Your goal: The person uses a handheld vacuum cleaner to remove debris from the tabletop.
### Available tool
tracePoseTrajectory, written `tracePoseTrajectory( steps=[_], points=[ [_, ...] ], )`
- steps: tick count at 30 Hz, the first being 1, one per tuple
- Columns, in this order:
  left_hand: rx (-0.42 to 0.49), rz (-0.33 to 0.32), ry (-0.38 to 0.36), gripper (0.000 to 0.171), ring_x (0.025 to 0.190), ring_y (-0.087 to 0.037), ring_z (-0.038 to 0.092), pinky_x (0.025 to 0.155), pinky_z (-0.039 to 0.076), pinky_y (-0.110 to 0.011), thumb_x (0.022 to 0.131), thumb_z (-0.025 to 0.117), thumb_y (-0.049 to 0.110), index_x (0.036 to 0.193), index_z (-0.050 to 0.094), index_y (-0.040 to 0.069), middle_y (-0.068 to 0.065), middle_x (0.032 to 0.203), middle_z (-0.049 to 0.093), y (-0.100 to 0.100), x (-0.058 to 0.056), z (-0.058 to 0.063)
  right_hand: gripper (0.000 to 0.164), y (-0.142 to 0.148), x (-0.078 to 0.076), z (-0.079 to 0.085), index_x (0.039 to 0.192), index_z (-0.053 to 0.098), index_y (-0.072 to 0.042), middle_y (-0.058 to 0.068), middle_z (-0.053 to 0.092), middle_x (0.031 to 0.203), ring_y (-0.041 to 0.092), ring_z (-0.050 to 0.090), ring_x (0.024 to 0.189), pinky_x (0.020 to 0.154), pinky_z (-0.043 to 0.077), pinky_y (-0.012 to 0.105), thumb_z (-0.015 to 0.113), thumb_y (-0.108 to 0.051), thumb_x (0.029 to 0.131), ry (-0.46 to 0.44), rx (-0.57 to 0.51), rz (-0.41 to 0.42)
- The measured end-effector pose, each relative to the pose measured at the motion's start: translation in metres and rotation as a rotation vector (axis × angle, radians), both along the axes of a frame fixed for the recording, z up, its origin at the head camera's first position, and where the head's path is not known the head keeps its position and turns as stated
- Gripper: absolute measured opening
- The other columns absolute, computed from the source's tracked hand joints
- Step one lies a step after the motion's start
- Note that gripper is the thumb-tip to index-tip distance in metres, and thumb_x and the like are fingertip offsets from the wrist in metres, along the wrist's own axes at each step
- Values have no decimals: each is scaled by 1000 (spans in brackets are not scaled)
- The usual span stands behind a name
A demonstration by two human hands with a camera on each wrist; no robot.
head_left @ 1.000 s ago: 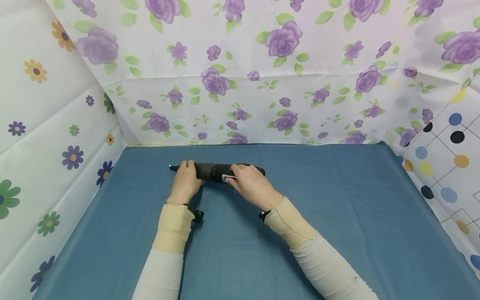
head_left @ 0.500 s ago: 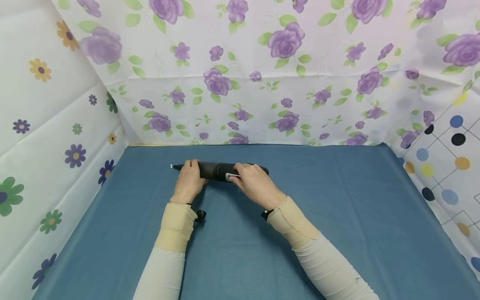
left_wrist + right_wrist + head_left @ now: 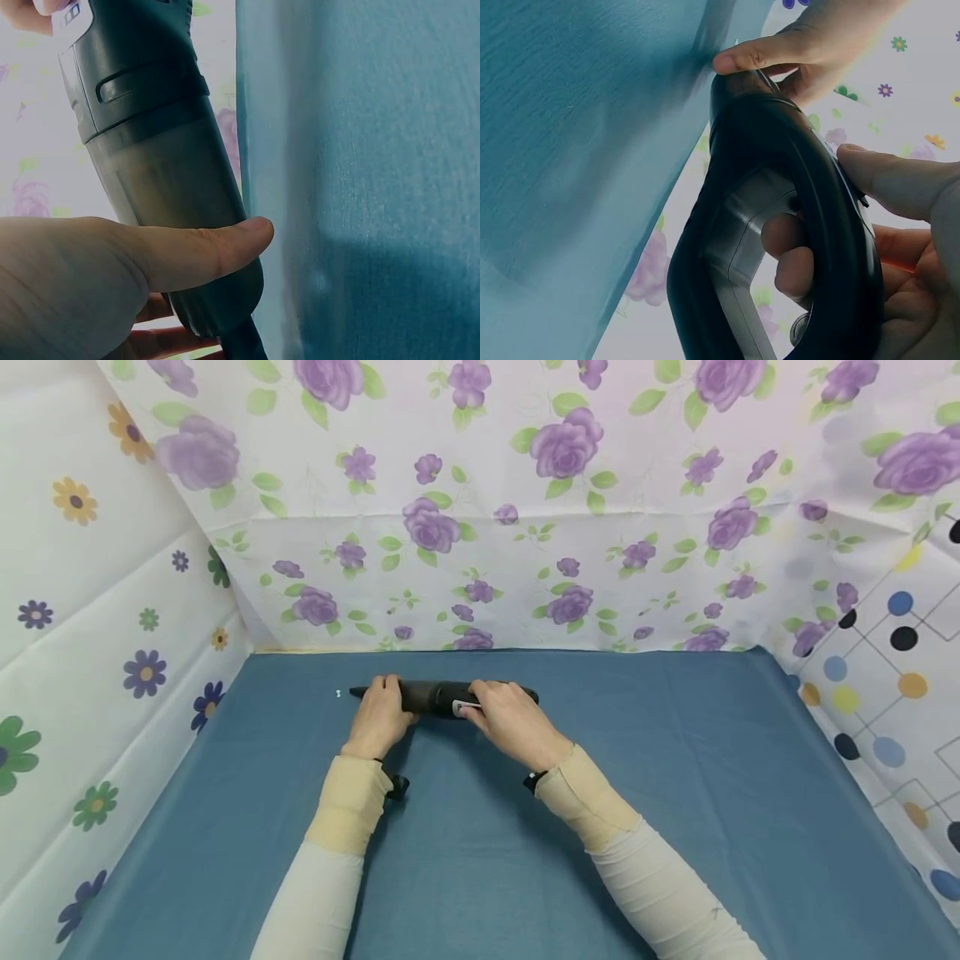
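A black handheld vacuum cleaner lies sideways over the far part of the blue-covered table, its narrow nozzle pointing left. My left hand grips the front end by the smoky dust cup, thumb laid across it in the left wrist view. At the rear, my right hand holds the looped handle; its fingers pass through the opening and the thumb rests on the outer side. Small white bits sit on the cloth just left of the nozzle tip.
Blue cloth covers the table. A purple-rose sheet rises behind it, a daisy-print sheet stands on the left and a dotted sheet on the right. The back edge lies close behind the vacuum cleaner.
Both hands have shifted the vacuum cleaner slightly right. A small gap now shows between its nozzle tip and the white bits, which were at the tip earlier.
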State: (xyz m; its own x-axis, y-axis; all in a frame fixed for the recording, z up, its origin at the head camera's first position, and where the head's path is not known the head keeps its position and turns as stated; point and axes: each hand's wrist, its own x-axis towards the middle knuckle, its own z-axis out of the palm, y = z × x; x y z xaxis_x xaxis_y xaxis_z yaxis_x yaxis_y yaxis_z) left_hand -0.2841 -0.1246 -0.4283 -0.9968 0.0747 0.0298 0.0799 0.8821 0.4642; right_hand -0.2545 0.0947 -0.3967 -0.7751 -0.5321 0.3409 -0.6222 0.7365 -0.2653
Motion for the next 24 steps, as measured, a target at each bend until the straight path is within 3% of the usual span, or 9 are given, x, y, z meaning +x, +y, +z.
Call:
tracePoseTrajectory(
  steps=[16, 24],
  points=[
    [-15, 36, -23, 62, 117, -44, 46, 99, 42, -58, 85, 74, 14, 134, 42, -7, -31, 129, 43, -6, 1, 2, 25, -6, -3, 6, 109, 62, -8, 5, 64, 89, 7, 56, 66, 58, 49, 23, 58, -30, 98, -127, 19, -16],
    [0, 42, -32, 61, 114, -47, 46, 96, 43, -59, 85, 74, 13, 133, 42, -8, -32, 128, 43, -11, 3, 5, 27, -13, -8, 6, 110, 62, -9, 4, 65, 89, 8, 57, 68, 60, 50, 24, 57, -32, 98, -126, 43, -17]
  ],
)
